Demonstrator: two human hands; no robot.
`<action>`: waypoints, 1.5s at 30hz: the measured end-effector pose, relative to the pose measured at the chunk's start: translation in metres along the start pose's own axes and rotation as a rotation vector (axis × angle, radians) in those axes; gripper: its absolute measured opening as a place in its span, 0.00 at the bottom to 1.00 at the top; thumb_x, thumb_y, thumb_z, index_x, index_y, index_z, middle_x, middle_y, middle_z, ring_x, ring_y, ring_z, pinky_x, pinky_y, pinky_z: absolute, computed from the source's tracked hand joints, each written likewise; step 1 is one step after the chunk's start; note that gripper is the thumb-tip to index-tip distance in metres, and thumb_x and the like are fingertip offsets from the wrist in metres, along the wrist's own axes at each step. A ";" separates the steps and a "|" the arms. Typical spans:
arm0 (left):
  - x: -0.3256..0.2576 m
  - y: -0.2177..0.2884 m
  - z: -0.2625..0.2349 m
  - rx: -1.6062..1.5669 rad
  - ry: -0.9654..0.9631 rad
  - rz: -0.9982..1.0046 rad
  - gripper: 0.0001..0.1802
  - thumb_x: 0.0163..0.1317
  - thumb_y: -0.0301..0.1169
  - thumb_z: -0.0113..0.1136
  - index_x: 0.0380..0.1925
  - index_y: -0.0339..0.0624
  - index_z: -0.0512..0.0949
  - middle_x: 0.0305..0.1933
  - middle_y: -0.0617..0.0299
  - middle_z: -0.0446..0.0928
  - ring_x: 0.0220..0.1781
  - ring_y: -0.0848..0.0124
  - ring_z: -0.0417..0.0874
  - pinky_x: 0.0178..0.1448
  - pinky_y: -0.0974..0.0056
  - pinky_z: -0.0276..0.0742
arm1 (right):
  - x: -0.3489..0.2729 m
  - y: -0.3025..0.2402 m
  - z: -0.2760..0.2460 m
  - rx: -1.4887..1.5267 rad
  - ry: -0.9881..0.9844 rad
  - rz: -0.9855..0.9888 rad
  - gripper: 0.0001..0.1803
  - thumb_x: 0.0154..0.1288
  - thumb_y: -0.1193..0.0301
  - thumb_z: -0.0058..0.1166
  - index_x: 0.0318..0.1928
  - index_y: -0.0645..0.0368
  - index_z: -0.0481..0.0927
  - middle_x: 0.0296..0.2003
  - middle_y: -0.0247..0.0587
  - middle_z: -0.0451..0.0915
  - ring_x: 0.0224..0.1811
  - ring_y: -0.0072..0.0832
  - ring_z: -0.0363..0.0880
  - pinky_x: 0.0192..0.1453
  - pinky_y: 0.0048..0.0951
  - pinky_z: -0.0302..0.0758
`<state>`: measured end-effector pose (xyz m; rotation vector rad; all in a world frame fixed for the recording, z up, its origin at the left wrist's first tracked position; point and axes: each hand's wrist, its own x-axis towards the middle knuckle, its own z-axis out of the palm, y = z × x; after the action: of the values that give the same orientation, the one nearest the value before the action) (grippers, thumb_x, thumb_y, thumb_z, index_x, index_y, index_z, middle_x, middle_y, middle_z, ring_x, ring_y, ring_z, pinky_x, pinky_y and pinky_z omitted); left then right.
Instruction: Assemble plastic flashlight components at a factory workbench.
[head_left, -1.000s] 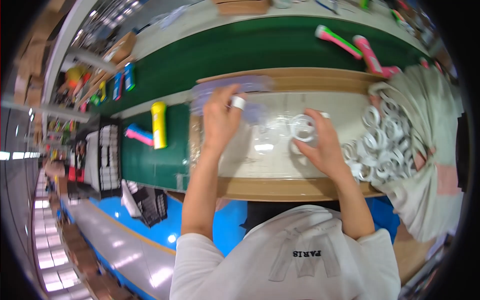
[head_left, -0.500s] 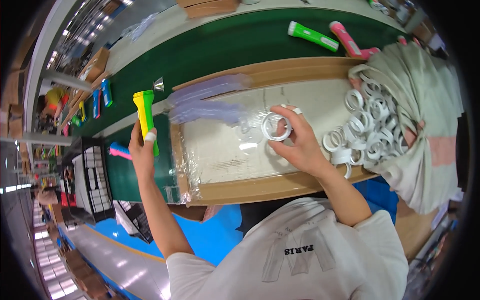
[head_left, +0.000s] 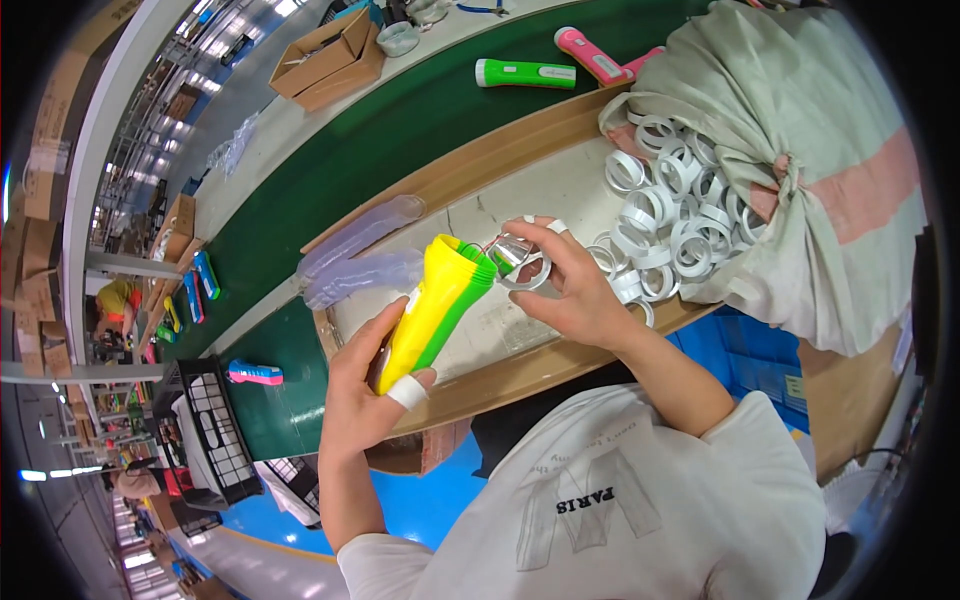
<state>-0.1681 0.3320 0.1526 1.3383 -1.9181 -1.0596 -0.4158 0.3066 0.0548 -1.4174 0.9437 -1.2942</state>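
My left hand (head_left: 365,385) is closed around a yellow and green flashlight (head_left: 432,310), tilted with its open, threaded head up and to the right. Thin wires run from that opening to a shiny reflector (head_left: 512,252). In my right hand (head_left: 570,285), thumb and fingers pinch a white plastic ring (head_left: 530,272) right beside the reflector; whether the fingers also touch the reflector I cannot tell. White tape wraps a finger on the right hand and the thumb of the left. Many loose white rings (head_left: 690,250) lie heaped to the right of my right hand.
A shallow cardboard tray (head_left: 480,190) lies before me, with clear plastic sleeves (head_left: 360,240) at its left. A big cloth sack (head_left: 800,150) stands at the right. On the green belt are a green flashlight (head_left: 525,74), a pink one (head_left: 590,55) and a blue-pink one (head_left: 255,373).
My left hand has brought the flashlight rightward from over the belt to the tray, and tilted it. The dangling reflector now meets the ring in my right hand. The view has turned.
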 end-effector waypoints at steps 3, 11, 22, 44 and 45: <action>0.007 0.020 0.009 0.221 -0.008 0.100 0.36 0.44 0.22 0.69 0.58 0.38 0.72 0.44 0.51 0.77 0.45 0.60 0.80 0.49 0.62 0.75 | -0.002 -0.002 -0.013 0.041 -0.024 0.052 0.38 0.49 0.88 0.58 0.64 0.61 0.65 0.58 0.42 0.62 0.54 0.26 0.71 0.56 0.24 0.71; 0.019 0.059 0.027 1.148 0.000 0.492 0.34 0.39 0.23 0.64 0.54 0.55 0.77 0.44 0.56 0.73 0.43 0.61 0.75 0.40 0.62 0.75 | 0.001 -0.012 -0.033 -0.021 -0.019 0.134 0.37 0.51 0.87 0.56 0.64 0.61 0.63 0.57 0.41 0.65 0.57 0.27 0.70 0.61 0.26 0.70; 0.037 0.072 0.027 1.385 0.008 0.583 0.31 0.46 0.23 0.60 0.54 0.59 0.76 0.48 0.54 0.73 0.45 0.59 0.74 0.42 0.61 0.75 | -0.005 -0.004 -0.050 0.124 -0.059 0.110 0.33 0.52 0.86 0.62 0.59 0.62 0.67 0.62 0.43 0.63 0.63 0.29 0.67 0.66 0.28 0.67; 0.029 0.070 0.030 1.350 0.014 0.565 0.30 0.47 0.24 0.60 0.55 0.56 0.76 0.45 0.55 0.74 0.42 0.61 0.75 0.39 0.62 0.73 | -0.003 -0.017 -0.047 -0.565 -0.162 -0.198 0.36 0.50 0.73 0.66 0.60 0.62 0.66 0.56 0.51 0.74 0.56 0.46 0.74 0.57 0.38 0.73; 0.032 0.068 0.031 1.260 -0.031 0.545 0.30 0.46 0.25 0.61 0.54 0.56 0.76 0.44 0.56 0.74 0.42 0.62 0.75 0.38 0.62 0.73 | -0.005 -0.017 -0.048 -0.606 -0.164 -0.211 0.36 0.51 0.71 0.66 0.61 0.61 0.65 0.56 0.51 0.73 0.56 0.46 0.74 0.57 0.38 0.73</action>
<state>-0.2372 0.3233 0.1942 1.1349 -2.8403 0.5432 -0.4649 0.3085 0.0692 -2.1027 1.1518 -1.0569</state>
